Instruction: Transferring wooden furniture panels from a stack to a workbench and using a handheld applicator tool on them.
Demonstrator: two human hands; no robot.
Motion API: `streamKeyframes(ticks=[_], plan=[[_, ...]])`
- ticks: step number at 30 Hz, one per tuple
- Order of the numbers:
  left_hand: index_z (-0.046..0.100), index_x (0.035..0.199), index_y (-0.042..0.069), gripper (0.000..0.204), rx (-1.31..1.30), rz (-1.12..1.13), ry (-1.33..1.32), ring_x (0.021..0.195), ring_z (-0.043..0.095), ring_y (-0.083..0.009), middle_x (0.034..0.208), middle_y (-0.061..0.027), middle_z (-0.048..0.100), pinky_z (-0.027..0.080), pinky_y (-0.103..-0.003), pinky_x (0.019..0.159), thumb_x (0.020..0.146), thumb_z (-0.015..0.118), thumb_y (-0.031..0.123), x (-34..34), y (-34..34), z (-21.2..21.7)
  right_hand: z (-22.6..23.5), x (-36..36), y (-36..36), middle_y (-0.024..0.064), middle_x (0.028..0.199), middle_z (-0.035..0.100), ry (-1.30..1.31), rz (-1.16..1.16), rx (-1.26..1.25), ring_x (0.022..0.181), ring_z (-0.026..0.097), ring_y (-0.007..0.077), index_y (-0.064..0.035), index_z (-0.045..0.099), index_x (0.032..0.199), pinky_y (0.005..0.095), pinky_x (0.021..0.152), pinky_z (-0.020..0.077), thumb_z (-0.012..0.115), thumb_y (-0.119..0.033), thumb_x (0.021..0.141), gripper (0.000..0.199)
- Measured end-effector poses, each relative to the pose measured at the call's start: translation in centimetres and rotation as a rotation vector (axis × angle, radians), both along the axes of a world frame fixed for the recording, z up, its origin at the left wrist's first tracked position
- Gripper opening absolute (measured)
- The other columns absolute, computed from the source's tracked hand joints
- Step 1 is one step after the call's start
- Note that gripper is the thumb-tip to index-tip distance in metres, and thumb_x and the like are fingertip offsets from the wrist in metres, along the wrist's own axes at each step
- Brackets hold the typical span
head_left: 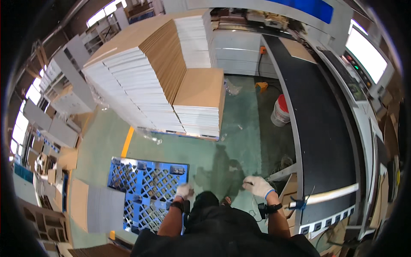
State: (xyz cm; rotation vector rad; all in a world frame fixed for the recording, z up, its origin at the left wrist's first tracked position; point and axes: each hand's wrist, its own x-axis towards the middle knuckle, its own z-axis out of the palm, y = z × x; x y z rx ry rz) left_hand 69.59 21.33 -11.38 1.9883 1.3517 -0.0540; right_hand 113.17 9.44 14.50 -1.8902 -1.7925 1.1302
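My left hand, in a white work glove, hangs low over the right edge of a blue plastic pallet. Its fingers are too small and smeared to read. Off to the right, my right hand is raised over the green floor, in a white glove with a blue cuff. Its fingers curl together at the tips, around a small dark spot that I cannot make out. Ahead stands a tall stack of brown-topped, white-edged boards, with a lower step of boards at its right. Neither hand touches the stack.
A black conveyor belt runs along my right, with one brown board at its far end. Beside it stand a white bucket with a red lid and a lit screen. Grey boards lie left of the pallet.
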Motion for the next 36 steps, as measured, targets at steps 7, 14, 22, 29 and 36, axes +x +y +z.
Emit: streamKeyframes(ticks=[7,14,22,29,36], plan=[[0.059,0.083,0.009,0.012,-0.262,1.052,-0.847,0.052,0.05,-0.0132,0.064,-0.0005,0.052,0.04,-0.031,0.045,0.092,0.063,0.016,7.9,18.0,7.4,0.6,5.1,15.4,0.0216,0.113,0.071,0.055,0.07,-0.074,0.107,0.068,0.0402,-0.0054,0.071,0.114,0.0453,0.091,0.0537,0.065,-0.032,0.092,0.035],[0.049,0.146,0.004,0.058,-0.032,1.265,-0.801,0.069,0.059,-0.016,0.102,-0.009,0.066,0.051,-0.032,0.057,0.094,0.067,0.02,10.6,41.1,5.2,-4.1,10.2,32.1,0.0219,0.111,0.072,0.033,0.143,-0.264,0.106,0.068,0.0398,-0.003,0.071,0.113,0.0445,0.091,0.0535,0.065,-0.036,0.092,0.039],[0.05,0.142,0.002,0.055,0.034,1.524,-0.743,0.064,0.056,-0.0128,0.09,-0.007,0.064,0.047,-0.03,0.053,0.094,0.069,0.021,13.0,54.8,1.8,-4.4,14.4,47.1,0.0236,0.108,0.072,-0.044,0.07,-0.402,0.105,0.07,0.0404,-0.0028,0.069,0.119,0.0457,0.089,0.0544,0.066,-0.039,0.093,0.045],[0.058,0.112,-0.001,0.038,0.339,1.545,-0.489,0.063,0.057,-0.014,0.082,-0.0061,0.061,0.046,-0.031,0.051,0.091,0.076,0.025,7.3,58.0,-6.0,-5.3,13.3,56.4,0.0218,0.108,0.073,0.017,0.151,-0.392,0.101,0.069,0.0413,-0.0026,0.071,0.114,0.0463,0.088,0.0543,0.065,-0.04,0.094,0.043],[0.059,0.111,-0.005,0.044,0.29,1.769,-0.69,0.092,0.063,-0.0273,0.098,-0.0136,0.067,0.052,-0.04,0.088,0.085,0.084,0.019,12.8,57.7,-4.5,-13.8,14.2,61.4,0.01,0.096,0.071,0.292,0.113,-0.572,0.086,0.07,0.0194,0.0021,0.067,0.115,0.0356,0.074,0.0563,0.063,-0.026,0.098,0.033]])
